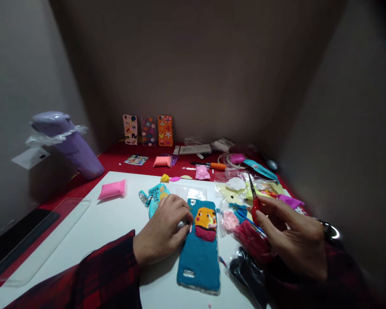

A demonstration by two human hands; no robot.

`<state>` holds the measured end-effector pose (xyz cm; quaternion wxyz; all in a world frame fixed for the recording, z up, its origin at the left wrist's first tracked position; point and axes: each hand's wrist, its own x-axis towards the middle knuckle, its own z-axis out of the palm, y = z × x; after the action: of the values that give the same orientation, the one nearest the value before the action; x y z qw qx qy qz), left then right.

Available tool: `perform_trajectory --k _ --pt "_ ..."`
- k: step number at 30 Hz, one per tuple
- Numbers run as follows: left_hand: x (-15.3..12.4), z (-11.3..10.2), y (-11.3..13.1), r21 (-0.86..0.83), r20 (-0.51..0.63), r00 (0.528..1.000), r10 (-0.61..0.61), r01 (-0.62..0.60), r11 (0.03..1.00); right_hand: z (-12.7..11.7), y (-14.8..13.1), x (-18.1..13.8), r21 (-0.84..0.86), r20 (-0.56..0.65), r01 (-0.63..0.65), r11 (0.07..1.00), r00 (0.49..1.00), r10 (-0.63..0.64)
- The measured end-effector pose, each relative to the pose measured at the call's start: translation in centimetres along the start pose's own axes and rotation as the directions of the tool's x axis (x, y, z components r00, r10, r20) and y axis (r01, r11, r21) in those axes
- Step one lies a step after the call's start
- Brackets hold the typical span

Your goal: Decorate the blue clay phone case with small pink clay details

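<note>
The white board (pixel 116 223) is the biggest thing under my work. My right hand (pixel 296 234) is over on the right side, a bit away from the blue phone case (pixel 197 259). My left hand (pixel 167 225) is nearer to it, with the fingertips at its left edge. So the case lies just right of my left fingers, its long way going from near to far. Those fingers are bent close together, but I can't tell if they pinch anything. The red tool (pixel 255 208) is smaller; my right fingers are clamped on it, and its thin tip points far. Smaller again is the orange face (pixel 206 217), on the far half of the case.
</note>
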<state>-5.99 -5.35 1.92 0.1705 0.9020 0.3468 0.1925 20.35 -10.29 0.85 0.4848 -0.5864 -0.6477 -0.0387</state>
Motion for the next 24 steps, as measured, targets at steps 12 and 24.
perform_trajectory --k 12,24 --pt "0.11 -0.18 0.14 -0.025 -0.002 1.000 -0.022 0.022 0.999 -0.03 0.09 -0.05 -0.016 0.002 0.005 1.000 1.000 -0.005" --pt "0.00 -0.19 0.20 -0.007 0.008 1.000 -0.007 0.007 1.000 -0.11 0.02 -0.05 -0.021 0.022 0.005 1.000 1.000 -0.004"
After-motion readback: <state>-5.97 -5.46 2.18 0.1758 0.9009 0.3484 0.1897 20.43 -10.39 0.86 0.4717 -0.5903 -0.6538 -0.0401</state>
